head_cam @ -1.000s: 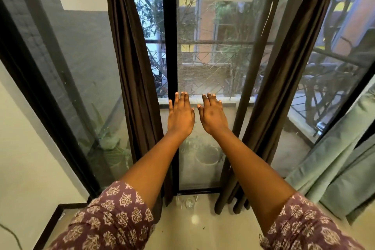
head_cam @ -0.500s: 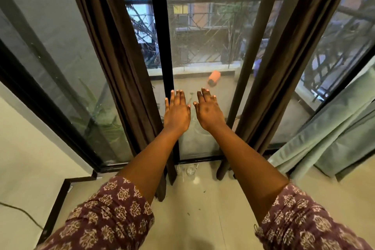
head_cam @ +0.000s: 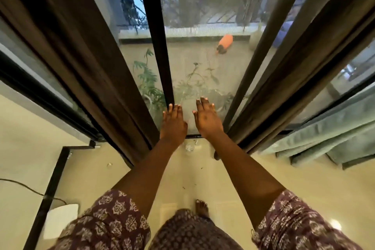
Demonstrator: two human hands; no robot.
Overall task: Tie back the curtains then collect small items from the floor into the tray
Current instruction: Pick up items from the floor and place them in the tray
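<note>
Two dark brown curtains hang gathered at a glass door: the left curtain and the right curtain. My left hand and my right hand are stretched out flat between them, palms down, fingers apart, holding nothing. Small items lie on the cream floor: a clear glassy piece by the door track below my hands, a small white scrap near the left curtain's foot, and tiny dark bits. A white tray-like object sits at lower left.
A pale green curtain pools on the floor at right. A black skirting strip and a dark cable run along the left wall. My bare foot stands on the tiles. Outside the glass lie potted plants and an orange object.
My view has tilted down from the window to the floor. Both hands stayed flat and side by side, dropping toward the door's bottom edge. The floor items and my foot came into view.
</note>
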